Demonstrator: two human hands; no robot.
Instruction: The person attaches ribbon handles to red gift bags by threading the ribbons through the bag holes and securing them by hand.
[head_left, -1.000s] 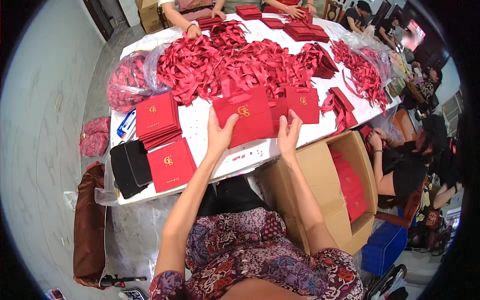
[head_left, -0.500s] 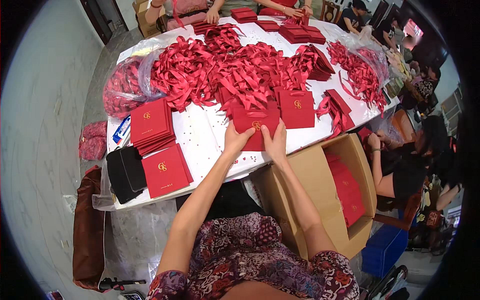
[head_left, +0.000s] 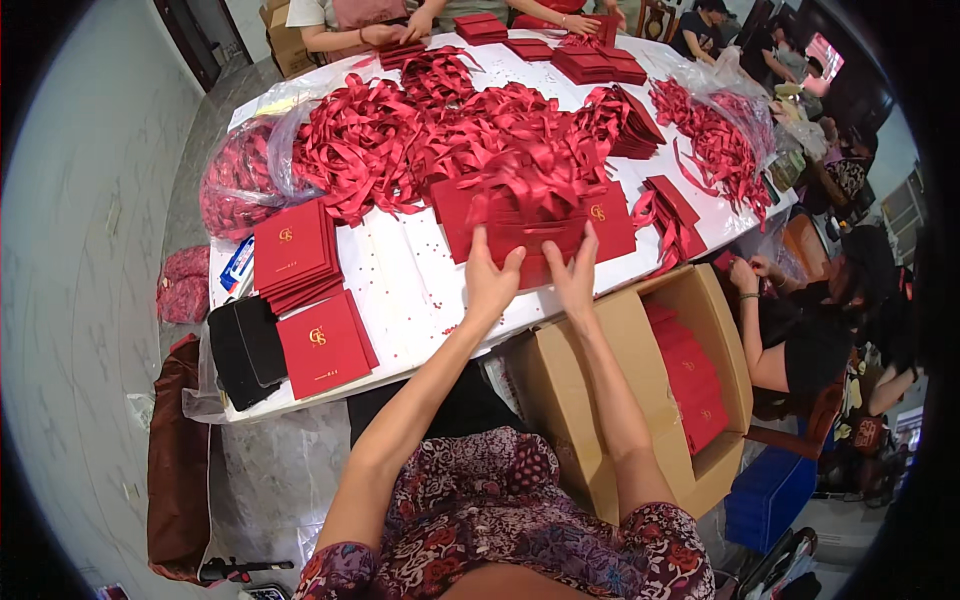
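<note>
A red paper gift bag (head_left: 535, 240) with ribbon at its top is between my two hands, smeared by motion. My left hand (head_left: 492, 282) is closed on its lower left side, thumb in front. On its lower right side my right hand (head_left: 572, 272) grips it the same way. Behind it lie more flat red bags (head_left: 452, 215), partly hidden, one with a gold emblem showing on the right. A large heap of red ribbons (head_left: 365, 150) spreads just beyond them across the white table (head_left: 400, 265).
Stacked red bags (head_left: 292, 255), a single red pile (head_left: 325, 345) and a black pouch (head_left: 243, 350) lie on the left. An open cardboard box (head_left: 610, 385) with red bags stands at the table's near right edge. Co-workers' hands (head_left: 400, 35) work at the far side.
My hands have moved slightly up and to the right with the bag, which is now blurred. Its gold emblem no longer shows. At the far left, a co-worker's hands have come together over a red stack.
</note>
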